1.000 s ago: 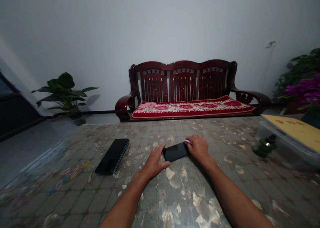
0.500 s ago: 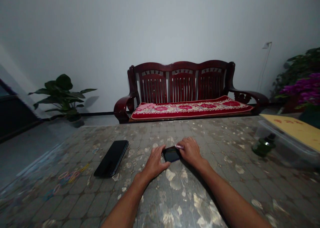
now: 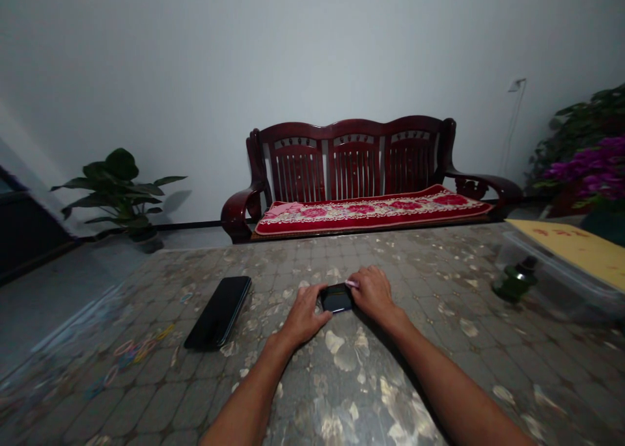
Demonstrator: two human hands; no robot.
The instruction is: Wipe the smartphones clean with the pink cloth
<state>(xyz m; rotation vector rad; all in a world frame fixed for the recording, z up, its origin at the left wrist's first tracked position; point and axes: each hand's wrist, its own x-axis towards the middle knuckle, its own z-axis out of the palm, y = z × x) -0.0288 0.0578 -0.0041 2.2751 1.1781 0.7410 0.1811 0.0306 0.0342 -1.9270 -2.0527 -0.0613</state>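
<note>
A small, dark, glossy rectangular object (image 3: pixel 336 298) lies on the patterned tabletop between my hands. My left hand (image 3: pixel 306 312) grips its left end, thumb at the near edge and fingers at the far edge. At the opposite end, my right hand (image 3: pixel 372 293) is closed, with a thin pale-pink thing (image 3: pixel 351 284) sticking out of its fingers over the far right corner. Most of that pink thing is hidden, so its kind is unclear. Left of my hands, a large black smartphone (image 3: pixel 218 312) lies flat.
Several coloured rubber bands (image 3: pixel 139 349) lie at the table's left. On the right stand a green bottle (image 3: pixel 515 280) and a clear plastic box (image 3: pixel 561 296) with a yellow sheet (image 3: pixel 576 247) on top. A wooden bench (image 3: pixel 351 133) and a potted plant (image 3: pixel 122 189) are beyond the table.
My left hand and the dark object have shifted very slightly right in view. The pink thing sits slightly higher and farther right. Both hands keep much the same grip.
</note>
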